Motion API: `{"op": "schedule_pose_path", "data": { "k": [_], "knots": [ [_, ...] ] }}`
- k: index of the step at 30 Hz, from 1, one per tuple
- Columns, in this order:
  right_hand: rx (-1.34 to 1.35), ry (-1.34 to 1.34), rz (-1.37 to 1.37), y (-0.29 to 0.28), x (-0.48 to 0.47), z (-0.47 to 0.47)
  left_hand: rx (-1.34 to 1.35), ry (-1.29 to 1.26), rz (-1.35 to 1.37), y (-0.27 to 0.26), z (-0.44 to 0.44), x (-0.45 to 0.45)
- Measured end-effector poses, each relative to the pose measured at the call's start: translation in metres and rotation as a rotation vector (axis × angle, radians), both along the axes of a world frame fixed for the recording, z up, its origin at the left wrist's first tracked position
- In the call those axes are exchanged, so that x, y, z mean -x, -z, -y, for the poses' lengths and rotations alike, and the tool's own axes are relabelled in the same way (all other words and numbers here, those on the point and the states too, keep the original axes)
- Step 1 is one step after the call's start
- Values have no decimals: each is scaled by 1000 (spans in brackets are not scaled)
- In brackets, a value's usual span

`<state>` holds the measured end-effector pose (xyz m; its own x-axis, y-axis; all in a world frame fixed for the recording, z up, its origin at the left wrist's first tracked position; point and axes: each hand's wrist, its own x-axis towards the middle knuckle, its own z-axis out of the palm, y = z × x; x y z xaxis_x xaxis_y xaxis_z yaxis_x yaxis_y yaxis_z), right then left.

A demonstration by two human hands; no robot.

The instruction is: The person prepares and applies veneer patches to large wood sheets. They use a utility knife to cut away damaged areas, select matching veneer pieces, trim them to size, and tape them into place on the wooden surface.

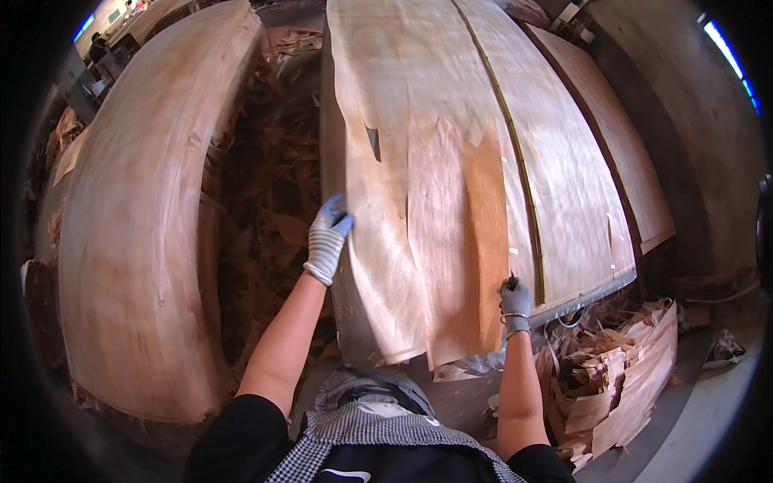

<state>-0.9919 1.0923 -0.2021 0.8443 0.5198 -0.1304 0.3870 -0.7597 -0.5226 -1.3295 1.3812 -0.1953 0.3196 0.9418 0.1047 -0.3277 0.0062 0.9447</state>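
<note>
My left hand (329,238), in a striped glove with blue fingertips, is at the left edge of a pale wood veneer sheet (377,259). Its thumb touches that edge, and its fingers are apart. My right hand (515,307), in a grey glove with a band at the wrist, grips a small dark tool (512,281), mostly hidden by the fingers. This tool is at the right edge of an orange-brown veneer strip (488,241). Beside the strip lies a pinkish veneer piece (439,241) with a jagged top. A narrow hole (375,145) shows in the pale sheet.
A thin stick (510,130) lies lengthwise across the veneer-covered table. To the left stands a tall veneer stack (136,241), with veneer scraps (272,223) heaped in the gap. Torn veneer (616,374) is piled at the lower right. A person (104,54) is in the far background.
</note>
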Motion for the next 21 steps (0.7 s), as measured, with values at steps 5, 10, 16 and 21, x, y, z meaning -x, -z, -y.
{"op": "schedule_pose_path", "data": {
  "k": [5,10,16,21],
  "knots": [
    [65,-11,71,-11,4,-3,143,-176,-685,60,-4,41],
    [6,-46,52,-32,14,-14,145,-163,-1065,65,5,50],
    [-91,-137,67,-65,29,-36,-786,-130,-1371,33,40,10],
    [-265,15,-233,-96,38,-44,-709,157,-1287,37,45,-12]
  ]
}}
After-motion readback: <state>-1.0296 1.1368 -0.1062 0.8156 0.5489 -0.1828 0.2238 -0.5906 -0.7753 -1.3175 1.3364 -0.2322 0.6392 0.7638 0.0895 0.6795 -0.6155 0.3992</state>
